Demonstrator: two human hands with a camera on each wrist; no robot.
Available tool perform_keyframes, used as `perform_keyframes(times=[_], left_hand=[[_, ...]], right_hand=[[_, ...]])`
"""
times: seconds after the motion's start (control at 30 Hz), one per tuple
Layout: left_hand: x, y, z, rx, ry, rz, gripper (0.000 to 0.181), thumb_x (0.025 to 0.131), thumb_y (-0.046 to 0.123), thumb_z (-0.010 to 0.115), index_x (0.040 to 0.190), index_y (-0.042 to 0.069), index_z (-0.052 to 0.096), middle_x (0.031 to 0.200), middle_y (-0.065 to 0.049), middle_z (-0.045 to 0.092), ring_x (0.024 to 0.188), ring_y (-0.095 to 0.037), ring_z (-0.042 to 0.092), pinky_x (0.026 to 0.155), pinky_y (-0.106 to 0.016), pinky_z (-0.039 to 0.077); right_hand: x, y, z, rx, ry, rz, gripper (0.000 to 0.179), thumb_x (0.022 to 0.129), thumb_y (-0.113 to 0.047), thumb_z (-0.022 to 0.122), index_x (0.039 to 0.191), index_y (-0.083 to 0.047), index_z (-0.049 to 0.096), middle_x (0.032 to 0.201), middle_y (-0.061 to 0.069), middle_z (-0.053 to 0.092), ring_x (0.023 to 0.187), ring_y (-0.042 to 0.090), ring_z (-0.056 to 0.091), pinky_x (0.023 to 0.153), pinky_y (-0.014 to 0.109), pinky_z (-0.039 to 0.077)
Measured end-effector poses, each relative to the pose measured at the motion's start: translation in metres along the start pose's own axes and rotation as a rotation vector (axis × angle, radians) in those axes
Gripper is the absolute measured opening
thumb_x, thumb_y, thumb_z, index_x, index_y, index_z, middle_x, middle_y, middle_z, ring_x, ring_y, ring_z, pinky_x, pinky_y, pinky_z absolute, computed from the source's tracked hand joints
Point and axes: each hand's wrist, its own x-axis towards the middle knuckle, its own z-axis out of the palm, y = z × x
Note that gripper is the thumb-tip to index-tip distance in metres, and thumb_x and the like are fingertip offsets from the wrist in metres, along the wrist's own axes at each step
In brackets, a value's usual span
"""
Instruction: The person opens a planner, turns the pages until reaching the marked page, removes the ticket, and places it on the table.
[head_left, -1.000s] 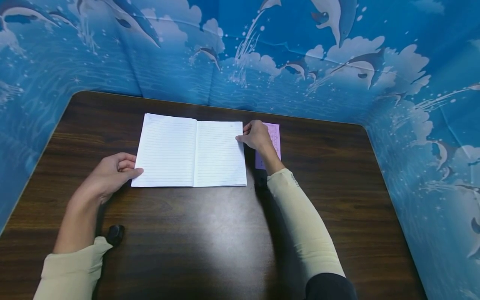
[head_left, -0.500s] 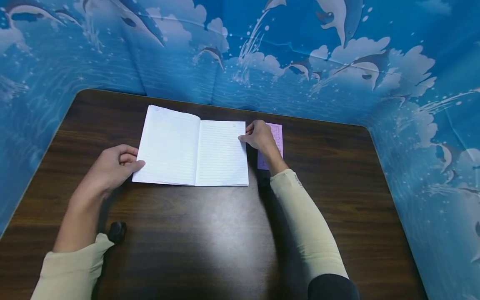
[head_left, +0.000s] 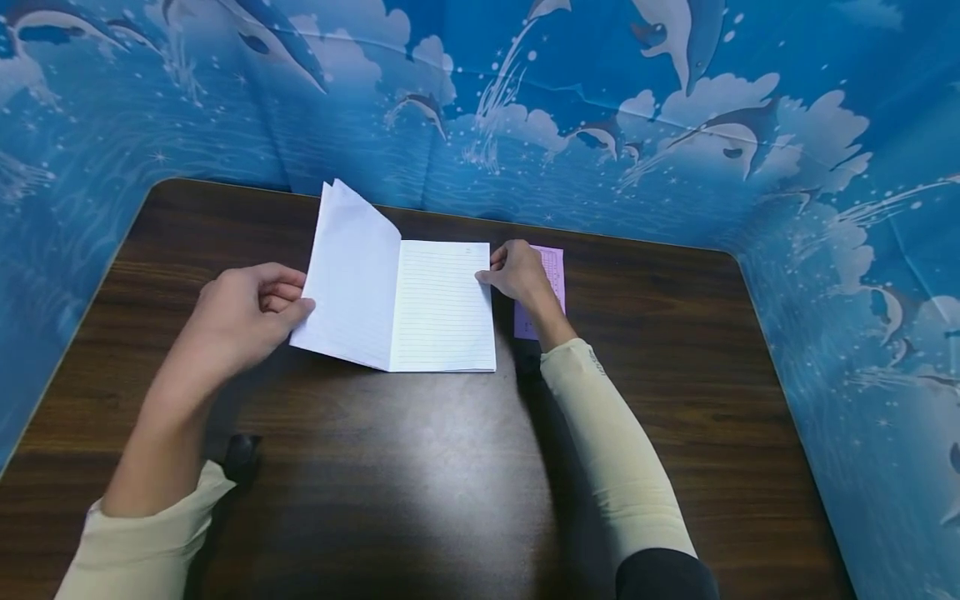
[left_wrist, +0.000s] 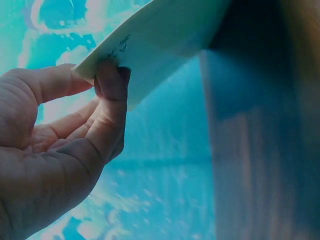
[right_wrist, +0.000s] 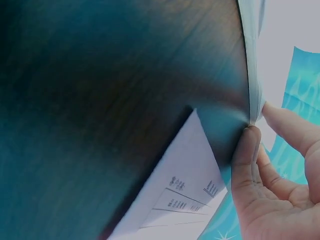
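An open notebook (head_left: 442,308) with ruled white pages lies on the dark wooden table. My left hand (head_left: 243,317) pinches the outer edge of its left side (head_left: 348,283), which is lifted and tilts up toward the spine. The left wrist view shows thumb and fingertips on the corner of the raised sheet (left_wrist: 165,40). On the opposite side my right hand (head_left: 517,271) holds the notebook's right edge between thumb and fingers. In the right wrist view the notebook's edge (right_wrist: 251,65) sits right at those fingertips.
A pink printed paper (head_left: 551,275) lies partly under the right hand and wrist, just right of the notebook. Behind the table (head_left: 637,375) hangs a blue cloth (head_left: 480,108) printed with dolphins. A small black object (head_left: 242,457) is by the left cuff.
My left hand has raised the notebook's left side from nearly flat and moved it right and away from me. The right hand stays at the right edge.
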Motion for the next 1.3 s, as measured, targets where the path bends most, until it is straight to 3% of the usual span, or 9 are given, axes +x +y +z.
perform_keyframes(times=[0.2,0.43,0.7,0.87,0.97,1.07,1.13,1.23,1.3], left_hand=[[-0.001,0.036,0.011,-0.016,0.002,0.122,0.035,0.103,0.012,0.071,0.133,-0.005,0.066,0.114,-0.024,0.070,0.095,-0.032,0.064,0.071,-0.020,0.051],[0.010,0.071,0.031,-0.021,-0.089,0.191,0.029,0.104,0.010,0.067,0.130,-0.003,0.068,0.109,-0.019,0.070,0.093,-0.029,0.064,0.077,-0.034,0.054],[0.036,0.096,0.066,0.031,-0.220,0.264,0.029,0.101,0.011,0.066,0.127,-0.002,0.066,0.103,-0.016,0.075,0.075,-0.022,0.069,0.068,-0.035,0.056],[0.049,0.109,0.097,0.095,-0.310,0.274,0.024,0.103,0.015,0.062,0.120,-0.002,0.061,0.069,-0.006,0.066,0.060,-0.016,0.063,0.075,-0.036,0.052],[0.058,0.111,0.116,0.114,-0.353,0.263,0.019,0.103,0.017,0.060,0.110,0.000,0.055,0.057,-0.003,0.054,0.048,-0.017,0.053,0.065,-0.036,0.046],[0.080,0.099,0.146,0.143,-0.353,0.263,0.022,0.102,0.022,0.062,0.109,0.001,0.055,0.065,-0.002,0.051,0.052,-0.017,0.049,0.059,-0.035,0.043],[0.094,0.090,0.166,0.161,-0.352,0.263,0.027,0.100,0.021,0.063,0.114,-0.001,0.056,0.070,-0.004,0.051,0.055,-0.018,0.050,0.055,-0.035,0.045],[0.113,0.076,0.194,0.182,-0.361,0.260,0.052,0.099,0.024,0.065,0.138,-0.007,0.052,0.074,-0.005,0.056,0.056,-0.019,0.056,0.053,-0.035,0.049],[0.113,0.076,0.202,0.193,-0.380,0.245,0.067,0.098,0.022,0.067,0.151,-0.011,0.043,0.076,-0.008,0.062,0.057,-0.022,0.062,0.051,-0.035,0.051]], right_hand=[[0.001,0.001,0.001,-0.002,-0.005,-0.012,0.028,0.097,-0.021,0.083,0.115,-0.005,0.067,0.104,0.011,0.065,0.088,0.021,0.058,0.075,0.032,0.047],[0.002,0.003,0.000,-0.020,-0.001,-0.025,0.028,0.097,-0.021,0.083,0.114,-0.005,0.067,0.103,0.010,0.065,0.086,0.020,0.057,0.074,0.031,0.047],[0.004,0.009,-0.002,-0.040,-0.015,-0.087,0.030,0.097,-0.022,0.081,0.116,-0.004,0.066,0.103,0.008,0.066,0.086,0.018,0.058,0.073,0.028,0.047],[0.007,0.016,-0.003,0.079,-0.045,-0.128,0.025,0.108,-0.020,0.063,0.118,0.002,0.068,0.106,0.016,0.073,0.086,0.021,0.067,0.075,0.029,0.055],[0.009,0.019,-0.006,0.225,-0.091,-0.124,0.043,0.117,-0.027,0.042,0.125,0.008,0.067,0.113,0.025,0.074,0.093,0.028,0.074,0.085,0.035,0.062],[0.009,0.020,-0.008,0.286,-0.119,-0.099,0.060,0.118,-0.040,0.033,0.129,0.009,0.065,0.114,0.024,0.074,0.096,0.029,0.075,0.093,0.039,0.061],[0.008,0.020,-0.008,0.252,-0.112,-0.086,0.062,0.116,-0.047,0.039,0.129,0.006,0.066,0.108,0.018,0.075,0.092,0.024,0.075,0.090,0.035,0.060],[0.007,0.019,-0.008,0.155,-0.083,-0.085,0.053,0.111,-0.048,0.056,0.126,0.001,0.068,0.101,0.011,0.073,0.083,0.017,0.071,0.080,0.030,0.056],[0.006,0.019,-0.007,0.083,-0.067,-0.096,0.047,0.107,-0.043,0.066,0.125,0.000,0.068,0.101,0.010,0.073,0.080,0.015,0.067,0.075,0.028,0.053]])
